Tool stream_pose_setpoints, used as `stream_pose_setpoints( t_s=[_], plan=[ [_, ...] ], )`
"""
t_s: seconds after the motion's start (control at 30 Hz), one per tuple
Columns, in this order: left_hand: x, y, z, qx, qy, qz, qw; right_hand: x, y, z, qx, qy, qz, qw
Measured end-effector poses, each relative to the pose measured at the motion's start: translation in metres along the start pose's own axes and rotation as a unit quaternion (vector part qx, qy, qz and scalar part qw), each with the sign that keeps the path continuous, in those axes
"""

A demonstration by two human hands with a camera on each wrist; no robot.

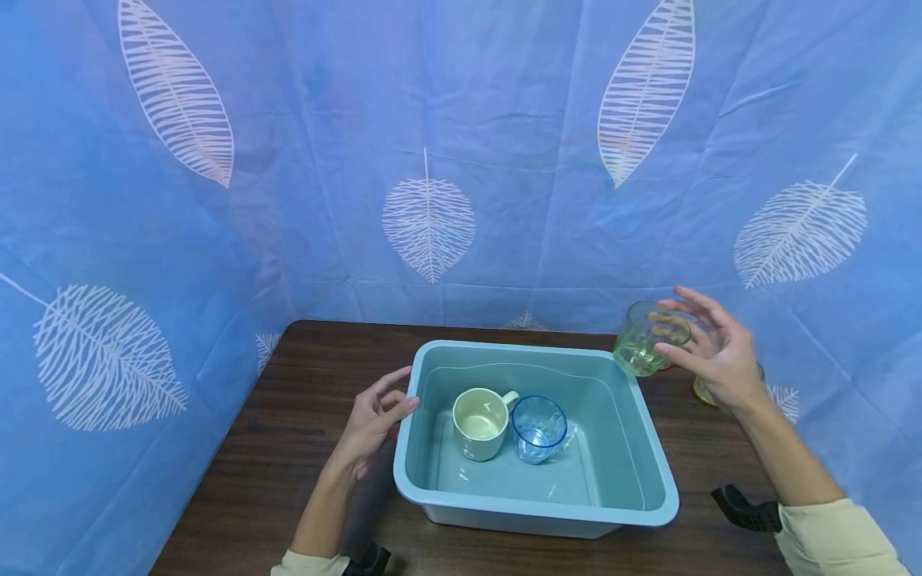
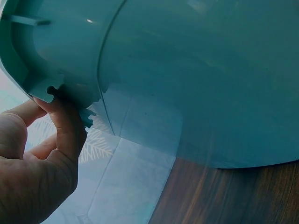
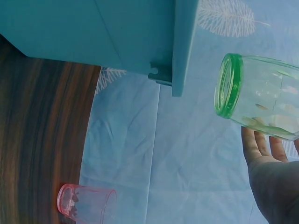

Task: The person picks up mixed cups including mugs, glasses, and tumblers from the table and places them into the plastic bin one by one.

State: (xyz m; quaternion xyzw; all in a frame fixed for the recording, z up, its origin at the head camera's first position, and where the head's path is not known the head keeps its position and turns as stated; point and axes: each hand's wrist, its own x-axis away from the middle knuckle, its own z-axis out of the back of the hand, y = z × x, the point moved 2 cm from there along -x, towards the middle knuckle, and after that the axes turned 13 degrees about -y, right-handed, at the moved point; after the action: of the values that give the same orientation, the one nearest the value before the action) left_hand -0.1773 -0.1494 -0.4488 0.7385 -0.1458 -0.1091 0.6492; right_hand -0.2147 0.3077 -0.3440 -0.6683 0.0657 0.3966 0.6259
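My left hand (image 1: 378, 416) grips the left rim of a light blue plastic basin (image 1: 533, 506); in the left wrist view its fingers (image 2: 65, 121) curl up against the underside of that rim. My right hand (image 1: 716, 348) holds a clear green glass (image 1: 641, 344) between thumb and fingers, above the basin's far right corner. In the right wrist view the thick base of the green glass (image 3: 229, 86) points toward the table side. Inside the basin, a pale green mug (image 1: 474, 432) stands beside a clear blue glass (image 1: 539, 432), its handle toward the glass.
A yellowish glass (image 1: 700, 392) is partly hidden behind my right wrist. In the right wrist view a pink glass (image 3: 88, 203) stands on the dark wooden table (image 3: 42, 130). A blue cloth with white leaf prints (image 1: 504, 224) hangs behind and beside the table.
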Motion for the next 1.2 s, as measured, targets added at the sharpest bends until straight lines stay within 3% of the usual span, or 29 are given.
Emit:
stream_pose_setpoints(
  t_s=[0.2,0.43,0.63,0.87,1.2],
  plan=[
    [0.0,0.0,0.0,0.0,0.002,0.002,1.0,-0.004,0.001,-0.008,-0.008,-0.038,0.008,0.999],
    [-0.001,0.0,0.0,-0.009,0.004,0.002,0.9999,0.0,0.001,-0.012,0.053,-0.034,-0.045,0.997],
    [-0.002,0.001,0.0,-0.005,0.002,0.003,1.0,0.002,0.006,-0.018,0.058,-0.064,-0.026,0.996],
    [-0.002,0.001,0.0,0.001,0.002,0.002,1.0,0.005,0.012,-0.023,0.077,-0.105,-0.032,0.991],
    [-0.001,-0.001,-0.001,0.003,0.004,0.004,1.0,0.009,0.016,-0.029,0.069,-0.104,-0.044,0.991]
  ],
)
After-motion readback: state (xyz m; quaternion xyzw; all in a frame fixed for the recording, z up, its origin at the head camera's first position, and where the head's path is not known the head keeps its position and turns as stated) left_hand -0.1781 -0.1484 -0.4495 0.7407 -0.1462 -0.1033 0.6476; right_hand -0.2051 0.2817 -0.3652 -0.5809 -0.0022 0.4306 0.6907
